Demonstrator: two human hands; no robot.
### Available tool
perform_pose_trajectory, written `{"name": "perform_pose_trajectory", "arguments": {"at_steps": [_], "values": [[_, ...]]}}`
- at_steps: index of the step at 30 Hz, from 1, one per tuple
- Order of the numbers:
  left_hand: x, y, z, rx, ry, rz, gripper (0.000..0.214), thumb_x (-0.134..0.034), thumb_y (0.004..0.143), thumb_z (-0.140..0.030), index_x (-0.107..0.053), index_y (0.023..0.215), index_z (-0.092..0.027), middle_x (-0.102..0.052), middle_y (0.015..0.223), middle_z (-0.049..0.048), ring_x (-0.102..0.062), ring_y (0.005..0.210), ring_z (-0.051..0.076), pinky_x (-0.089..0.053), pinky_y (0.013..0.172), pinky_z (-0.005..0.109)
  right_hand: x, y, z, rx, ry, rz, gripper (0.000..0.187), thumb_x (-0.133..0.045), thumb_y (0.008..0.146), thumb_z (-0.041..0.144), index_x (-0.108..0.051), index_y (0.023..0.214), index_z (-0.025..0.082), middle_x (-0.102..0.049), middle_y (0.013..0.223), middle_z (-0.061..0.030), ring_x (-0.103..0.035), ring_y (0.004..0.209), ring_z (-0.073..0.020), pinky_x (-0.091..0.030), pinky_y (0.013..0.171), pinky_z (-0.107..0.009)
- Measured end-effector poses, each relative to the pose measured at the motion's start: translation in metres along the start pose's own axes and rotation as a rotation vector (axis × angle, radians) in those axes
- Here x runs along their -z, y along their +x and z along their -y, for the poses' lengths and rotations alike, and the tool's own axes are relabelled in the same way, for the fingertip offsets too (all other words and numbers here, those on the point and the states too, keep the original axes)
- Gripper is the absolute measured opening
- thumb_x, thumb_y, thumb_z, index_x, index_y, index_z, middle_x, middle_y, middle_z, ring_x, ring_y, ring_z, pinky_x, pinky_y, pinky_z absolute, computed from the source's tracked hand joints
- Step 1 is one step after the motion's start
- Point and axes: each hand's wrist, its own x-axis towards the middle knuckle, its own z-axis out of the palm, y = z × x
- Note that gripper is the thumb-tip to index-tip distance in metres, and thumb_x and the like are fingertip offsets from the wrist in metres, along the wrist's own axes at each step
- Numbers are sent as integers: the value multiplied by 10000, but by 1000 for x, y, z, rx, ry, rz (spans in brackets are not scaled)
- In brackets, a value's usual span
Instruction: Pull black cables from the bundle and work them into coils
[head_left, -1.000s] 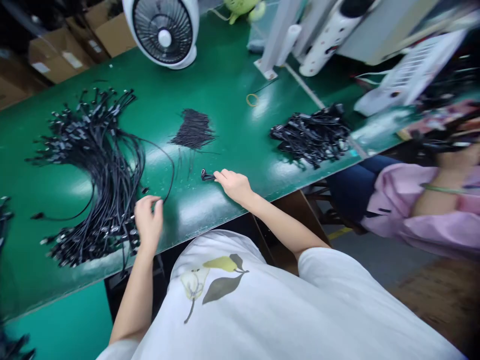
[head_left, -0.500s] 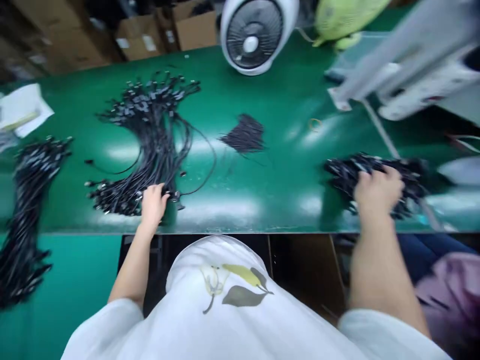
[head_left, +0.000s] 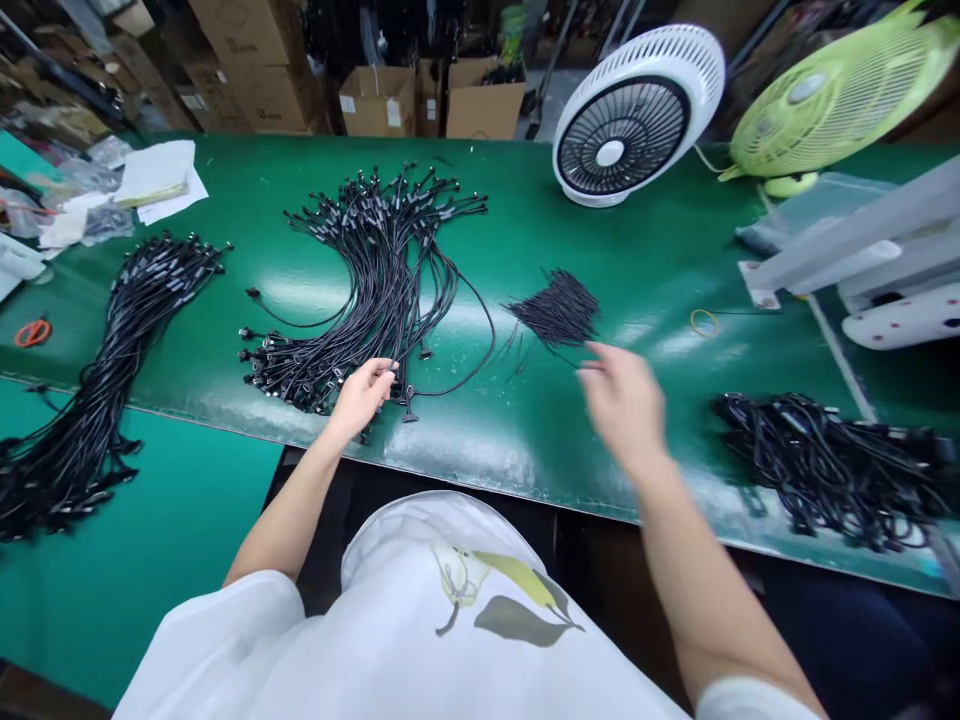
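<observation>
Green workbench point(head_left: 525, 440) lies under both my hands. My left hand point(head_left: 365, 393) has its fingers pinched on the plug ends of the fanned cable bundle point(head_left: 375, 270) just ahead of it. My right hand point(head_left: 622, 400), blurred, hovers spread and empty just short of the thin black ties point(head_left: 559, 310). A tangled cable heap point(head_left: 825, 465) lies off to its right.

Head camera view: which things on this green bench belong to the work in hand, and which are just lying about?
In hand: left hand, touching the fanned cable bundle; right hand, blurred, near the pile of short black ties; probably the tangled cable pile at right.
Lying about: white fan, green fan, orange scissors, rubber band, papers, cardboard boxes.
</observation>
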Motion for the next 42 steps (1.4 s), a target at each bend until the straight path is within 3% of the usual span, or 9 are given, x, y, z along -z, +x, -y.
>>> {"name": "perform_pose_trajectory", "arguments": {"at_steps": [4, 7, 9, 14, 20, 24, 29, 35, 42], "values": [[-3, -52, -44, -14, -191, 159, 234, -573, 862, -332, -600, 1034, -176, -520, 699, -26, -446, 529, 78, -359, 506, 210, -115, 61, 115, 467, 139, 392, 503, -499, 924, 238, -455, 1422, 186, -386, 1516, -129, -456, 1315, -248, -415, 1070, -402], [26, -98, -47, 40, -345, 319, 225, -610, 856, -380, -611, 969, -186, -466, 628, -50, -380, 449, 58, -314, 443, 204, -166, 113, 142, 479, 90, 482, 271, -472, 952, 237, -649, 1138, 154, -564, 1342, -123, -532, 1192, -227, -428, 1020, -364], [52, -115, -30, 19, -407, 190, 227, -652, 830, -392, -629, 898, -176, -524, 668, -24, -409, 469, 61, -344, 452, 208, -173, 144, 139, 413, 51, 480, 256, -438, 968, 237, -667, 985, 125, -645, 1152, -146, -570, 1077, -230, -443, 955, -371], [88, -105, 28, 85, -555, -306, 339, -719, 793, -399, -552, 647, -142, -512, 663, -3, -508, 631, 80, -443, 558, 162, -103, 190, 133, 437, -38, 58, 308, -357, 1014, 308, -620, 1051, 152, -636, 1042, -107, -557, 1016, -212, -416, 906, -357], [101, -80, 31, 314, -1166, -149, 279, -563, 931, -286, -500, 704, -136, -351, 590, -74, -280, 380, -12, -208, 310, 59, 4, 180, 131, 322, -548, 159, 464, -232, 1041, 386, -533, 1239, 94, -619, 1106, -194, -630, 979, -245, -394, 709, -292], [73, -64, 13, 415, -1052, 45, 217, -587, 915, -355, -626, 901, -142, -567, 696, -12, -575, 549, 39, -443, 461, 94, 9, 100, 117, 191, -869, 391, 393, -204, 961, 74, -540, 1152, 8, -618, 884, -233, -672, 819, -291, -306, 566, -302], [-8, -52, -19, -22, -460, 225, 381, -649, 845, -459, -681, 1117, -193, -693, 1097, 86, -609, 1126, 212, -454, 1024, 350, 6, 15, 144, 448, -483, 950, 252, -380, 927, 102, -621, 999, 122, -657, 860, -129, -631, 694, -189, -276, 521, -256], [-34, -51, -42, 55, -595, 644, 358, -571, 900, -457, -699, 952, -127, -407, 489, -71, -371, 437, 64, -489, 596, 243, 22, 53, 113, 379, -156, 767, 296, -444, 971, 368, -648, 981, 154, -674, 975, -94, -619, 816, -181, -361, 621, -254], [13, -35, -52, 312, -1245, 217, 309, -446, 985, -259, -633, 785, -116, -165, 465, -109, -172, 338, 19, -282, 376, 86, 20, 40, 4, 156, 72, 473, 366, -400, 960, 376, -664, 1129, 187, -702, 1054, -85, -639, 947, -225, -465, 800, -335]]}}
